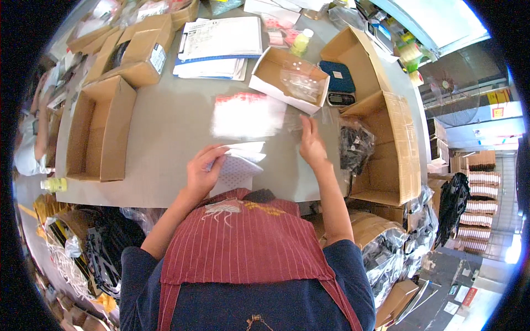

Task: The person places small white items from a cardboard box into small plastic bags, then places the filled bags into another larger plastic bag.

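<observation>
My left hand (pixel 205 171) is closed on a folded white paper (pixel 238 169) with a small repeated pattern, its layers fanned apart just above my apron. To the right, my right hand (pixel 313 144) hovers over the table with its fingers stretched out toward the far side, and I make out nothing held in it. Beyond its fingertips stands an open white cardboard box (pixel 265 83) with small clear plastic bags (pixel 301 83) in it. A stack of white and red printed papers (pixel 247 116), washed out by glare, lies between the two hands and farther off.
An open brown box (pixel 96 132) stands at the left. On the right, another open carton (pixel 386 160) has black items in clear plastic (pixel 356 144) beside it. A small scale (pixel 341 99), a bottle (pixel 301 42) and a clipboard with papers (pixel 221 41) lie farther back.
</observation>
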A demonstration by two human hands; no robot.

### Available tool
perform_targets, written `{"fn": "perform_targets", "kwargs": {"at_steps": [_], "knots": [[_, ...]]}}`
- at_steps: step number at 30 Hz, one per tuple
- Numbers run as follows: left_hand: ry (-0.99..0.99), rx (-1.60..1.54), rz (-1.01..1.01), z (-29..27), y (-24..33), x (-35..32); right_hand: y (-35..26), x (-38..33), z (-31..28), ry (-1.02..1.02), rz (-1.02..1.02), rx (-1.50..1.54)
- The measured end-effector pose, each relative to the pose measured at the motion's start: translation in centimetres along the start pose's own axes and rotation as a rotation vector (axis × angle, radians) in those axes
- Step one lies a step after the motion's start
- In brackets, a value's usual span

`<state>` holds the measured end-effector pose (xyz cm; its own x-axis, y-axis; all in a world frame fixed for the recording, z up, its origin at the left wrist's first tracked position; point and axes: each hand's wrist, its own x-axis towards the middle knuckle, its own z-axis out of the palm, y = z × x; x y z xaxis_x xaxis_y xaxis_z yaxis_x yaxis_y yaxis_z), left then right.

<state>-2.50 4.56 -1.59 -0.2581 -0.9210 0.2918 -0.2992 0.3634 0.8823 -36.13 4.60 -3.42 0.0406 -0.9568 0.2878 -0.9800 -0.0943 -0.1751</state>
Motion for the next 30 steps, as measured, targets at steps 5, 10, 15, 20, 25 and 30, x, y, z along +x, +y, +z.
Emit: {"fn": "perform_targets", "kwargs": {"at_steps": [5, 10, 15, 20, 25, 30], "knots": [[0.016, 0.005, 0.026, 0.1, -0.3, -0.1, 2.0, -0.2, 0.6, 0.072, 0.286, 0.399], [-0.005, -0.048, 0.029, 0.2, 0.2, 0.1, 6.0, -1.8, 2.6, 0.093, 0.604, 1.092], [-0.029, 0.016, 0.04, 0.2, 0.4, 0.3, 7.0, -2.2, 2.6, -0.025, 0.653, 1.232], [-0.028, -0.003, 0.038, 0.1, 0.4, 0.4, 6.6, -1.6, 2.1, -0.103, 0.567, 0.959], [-0.021, -0.016, 0.033, 0.2, 0.3, 0.3, 6.3, -1.0, 1.8, -0.158, 0.286, 0.49], [-0.034, -0.027, 0.041, 0.2, 0.1, 0.4, 5.9, -0.2, 1.3, -0.322, 0.27, 0.434]]}}
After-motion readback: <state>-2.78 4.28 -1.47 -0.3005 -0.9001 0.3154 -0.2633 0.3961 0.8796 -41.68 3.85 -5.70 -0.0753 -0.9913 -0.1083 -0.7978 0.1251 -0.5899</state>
